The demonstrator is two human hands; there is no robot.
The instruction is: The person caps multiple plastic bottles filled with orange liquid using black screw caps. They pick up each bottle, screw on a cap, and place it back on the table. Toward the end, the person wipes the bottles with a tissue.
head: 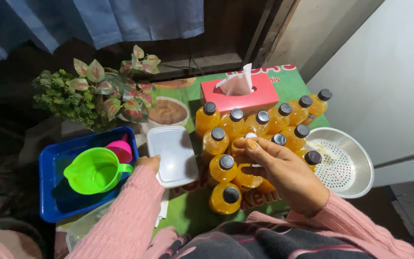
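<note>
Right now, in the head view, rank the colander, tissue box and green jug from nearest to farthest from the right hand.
1. Colander: just right of the right hand, beside the bottles.
2. Tissue box: beyond the bottles, at the table's far side.
3. Green jug: far left, in the blue tray, near the left hand.

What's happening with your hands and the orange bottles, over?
Right hand gripping one orange bottle in the cluster. Left hand resting on the white lid. Other bottles packed tight around it; strainer bowl alongside.
</note>
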